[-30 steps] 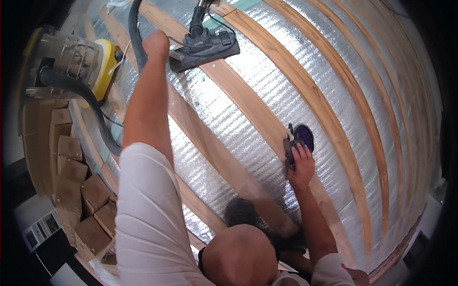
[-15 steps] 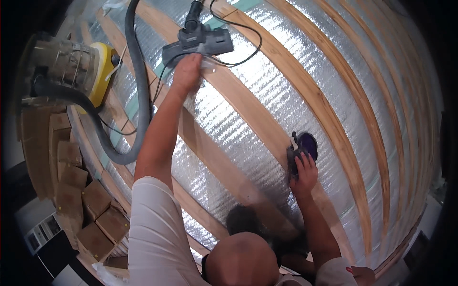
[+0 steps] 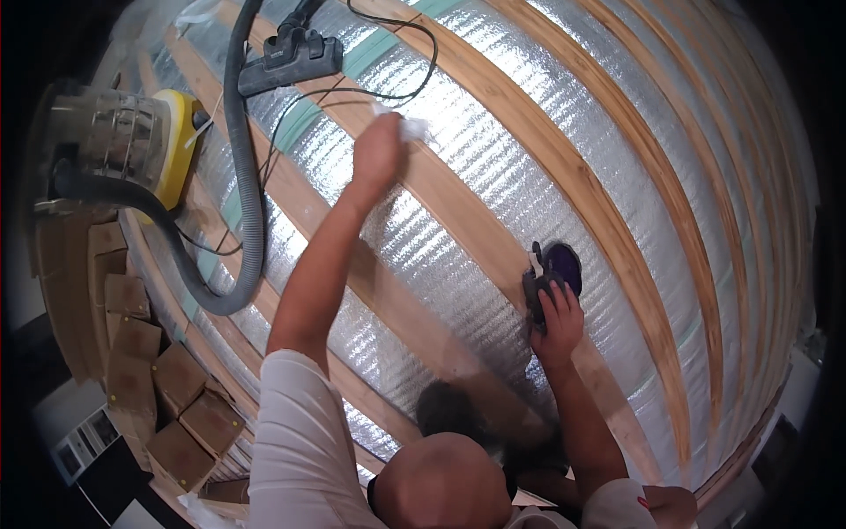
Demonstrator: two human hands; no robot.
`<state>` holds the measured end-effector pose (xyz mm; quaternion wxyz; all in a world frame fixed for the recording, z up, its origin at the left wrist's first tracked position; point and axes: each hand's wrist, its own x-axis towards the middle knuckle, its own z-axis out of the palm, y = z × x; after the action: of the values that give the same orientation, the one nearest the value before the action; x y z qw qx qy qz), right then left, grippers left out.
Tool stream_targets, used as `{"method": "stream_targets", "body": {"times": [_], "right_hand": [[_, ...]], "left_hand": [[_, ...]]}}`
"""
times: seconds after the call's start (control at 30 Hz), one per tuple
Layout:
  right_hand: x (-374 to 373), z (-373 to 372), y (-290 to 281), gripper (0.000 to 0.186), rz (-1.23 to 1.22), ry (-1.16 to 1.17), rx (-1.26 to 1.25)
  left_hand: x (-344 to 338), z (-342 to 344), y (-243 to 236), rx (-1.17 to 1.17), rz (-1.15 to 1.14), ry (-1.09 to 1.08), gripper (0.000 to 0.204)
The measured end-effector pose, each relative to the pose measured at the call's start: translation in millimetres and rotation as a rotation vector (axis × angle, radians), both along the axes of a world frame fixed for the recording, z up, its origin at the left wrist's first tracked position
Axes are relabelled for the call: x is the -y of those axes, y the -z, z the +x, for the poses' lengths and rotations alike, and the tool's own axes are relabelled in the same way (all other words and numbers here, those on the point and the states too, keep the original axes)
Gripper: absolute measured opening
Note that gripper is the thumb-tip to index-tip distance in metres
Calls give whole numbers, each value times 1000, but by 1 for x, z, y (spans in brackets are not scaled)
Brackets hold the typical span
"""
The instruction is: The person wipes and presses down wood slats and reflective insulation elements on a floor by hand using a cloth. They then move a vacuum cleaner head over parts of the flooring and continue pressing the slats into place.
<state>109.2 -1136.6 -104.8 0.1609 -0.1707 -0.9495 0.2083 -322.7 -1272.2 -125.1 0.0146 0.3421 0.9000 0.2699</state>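
Observation:
My left hand (image 3: 379,152) is closed on a small white crumpled piece (image 3: 412,130) whose material I cannot make out, over a wooden batten (image 3: 449,198). Farther up and to the left, the dark vacuum cleaner head (image 3: 295,63) lies across the battens, apart from that hand. On the right, my right hand (image 3: 559,324) has its fingers bent over a dark handheld tool (image 3: 532,291) with a pale lever-like part, resting on the same batten. A dark purple shoe (image 3: 564,267) is right beside the tool.
Shiny silver foil (image 3: 441,264) fills the gaps between parallel battens. A yellow vacuum cleaner (image 3: 180,145) with a clear tank stands at the left, its grey hose (image 3: 251,212) looping nearby. A thin black cable (image 3: 423,84) crosses the battens. Several cardboard boxes (image 3: 181,379) are piled lower left.
The vacuum head has shifted left, away from my left hand. That hand has moved right and slightly down, and the white piece now shows clearly in it. My right hand stays on the tool.

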Motion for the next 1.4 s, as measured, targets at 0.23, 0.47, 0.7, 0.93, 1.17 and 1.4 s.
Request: {"method": "stream_targets", "body": {"times": [0.23,0.47,0.7,0.93,1.17,1.4], "right_hand": [[-3,12,18,59,64,0,5],[5,10,15,60,81,-12,-63],[-3,7,-1,65,-1,-75,88],[-16,36,-33,88,1,-507,375],[39,-146,-29,75,-5,-397,301],[79,-428,24,63,167,-400,-40]], "left_hand": [[-44,24,-11,-4,-191,52,38],[-50,58,-24,108,-195,51,17],[145,107,-4,187,-67,-464,28],[289,137,8,32,-186,-567,30],[293,143,6,55,-118,-533,27],[288,139,2,102,-134,-498,28]]}}
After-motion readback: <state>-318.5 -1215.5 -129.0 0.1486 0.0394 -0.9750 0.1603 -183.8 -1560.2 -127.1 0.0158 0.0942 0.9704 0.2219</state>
